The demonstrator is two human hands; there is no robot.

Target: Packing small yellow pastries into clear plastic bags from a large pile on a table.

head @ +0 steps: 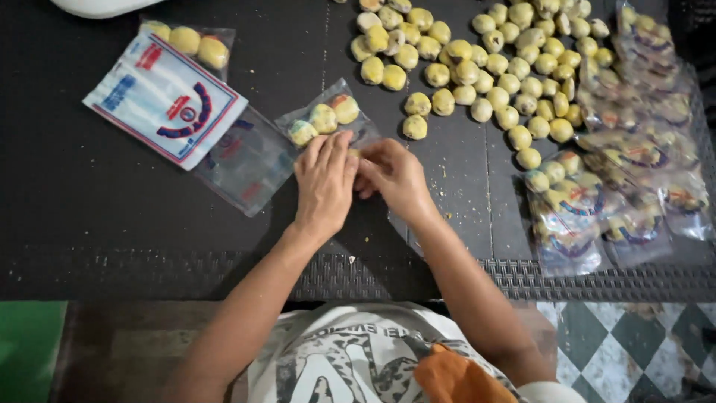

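Both arms reach forward over the dark mat point(112, 216), and the two hands meet in the middle, fingers bent down. The left hand point(324, 179) and the right hand point(391, 175) pinch the near end of a small clear bag point(328, 119) with three yellow balls inside. The bag lies flat just past the fingertips, beside a big pile of yellow balls point(485, 67).

You've got pale yellow balls point(498, 63) on a black mat point(89, 201), clear bags point(326, 117) printed red and blue, a white packet stack point(165, 98) with red-blue print, and green-white checked floor point(634, 343).
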